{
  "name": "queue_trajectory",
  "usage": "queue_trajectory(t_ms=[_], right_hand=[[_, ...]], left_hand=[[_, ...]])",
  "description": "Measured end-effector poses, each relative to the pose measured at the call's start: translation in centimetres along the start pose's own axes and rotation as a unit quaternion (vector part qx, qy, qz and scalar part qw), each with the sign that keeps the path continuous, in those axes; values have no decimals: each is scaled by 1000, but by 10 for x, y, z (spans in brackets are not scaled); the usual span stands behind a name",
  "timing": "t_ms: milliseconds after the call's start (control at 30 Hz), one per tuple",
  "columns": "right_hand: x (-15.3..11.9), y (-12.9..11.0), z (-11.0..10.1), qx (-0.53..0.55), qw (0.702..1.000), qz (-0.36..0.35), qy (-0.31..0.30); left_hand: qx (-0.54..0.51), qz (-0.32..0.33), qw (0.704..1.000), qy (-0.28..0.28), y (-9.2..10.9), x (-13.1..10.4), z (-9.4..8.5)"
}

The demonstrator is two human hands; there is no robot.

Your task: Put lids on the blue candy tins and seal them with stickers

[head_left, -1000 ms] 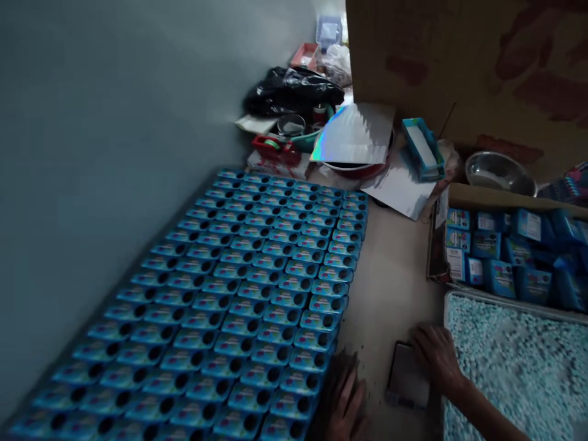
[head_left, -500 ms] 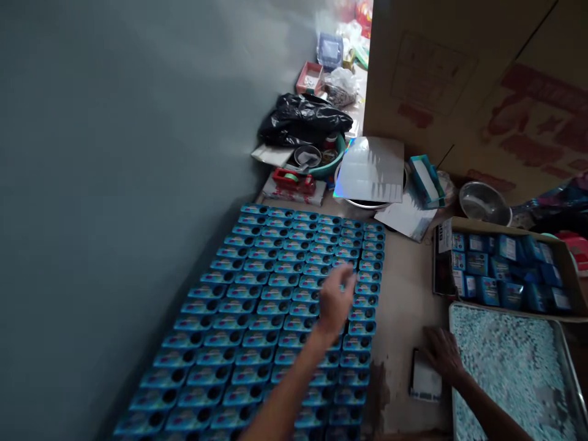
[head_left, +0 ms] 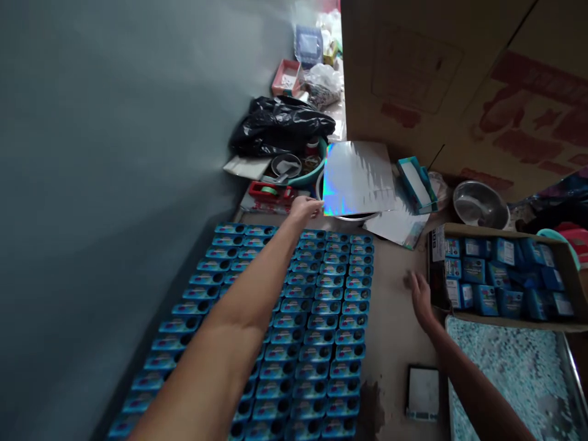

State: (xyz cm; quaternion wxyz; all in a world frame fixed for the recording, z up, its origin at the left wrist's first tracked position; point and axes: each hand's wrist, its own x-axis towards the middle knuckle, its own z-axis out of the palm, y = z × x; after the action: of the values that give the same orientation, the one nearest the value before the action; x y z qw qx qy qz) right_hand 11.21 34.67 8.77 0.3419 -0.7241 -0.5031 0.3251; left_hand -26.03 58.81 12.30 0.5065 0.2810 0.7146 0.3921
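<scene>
My left hand [head_left: 307,208] reaches over the far edge of the rows, its fingertips closed at the near left corner of a shiny silver sheet [head_left: 361,177]. The sheet lies over a metal bowl [head_left: 335,216] and throws rainbow colours along its left side. Beneath my left forearm are many rows of small blue packs [head_left: 316,353], each with a dark round spot at one end. My right hand [head_left: 419,295] hangs over the bare table strip beside the carton, slightly blurred, fingers apart and holding nothing. A small flat digital scale [head_left: 423,392] lies nearer me.
An open carton [head_left: 505,230] of blue boxes stands at right, with a metal tray [head_left: 569,361] of pale blue-white bits in front. Behind the rows are a red tape dispenser [head_left: 264,191], a black plastic bag [head_left: 285,119] and a steel bowl [head_left: 481,205]. A wall [head_left: 114,184] borders the left.
My left hand has moved forward from above the blue packs to the silver sheet's corner. My right hand has left the scale and moved forward. The view has shifted slightly.
</scene>
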Motion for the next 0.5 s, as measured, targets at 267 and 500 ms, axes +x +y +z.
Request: queue_trajectory(t_ms=[267,500], right_hand=[[234,-168,73,-15,1000,22,-15],[268,-116,-65,-177,974,-107,91]], left_hand=[[-30,-15,998,46,-11,14,24],[-132,-102,986,-25,-29,32,10]])
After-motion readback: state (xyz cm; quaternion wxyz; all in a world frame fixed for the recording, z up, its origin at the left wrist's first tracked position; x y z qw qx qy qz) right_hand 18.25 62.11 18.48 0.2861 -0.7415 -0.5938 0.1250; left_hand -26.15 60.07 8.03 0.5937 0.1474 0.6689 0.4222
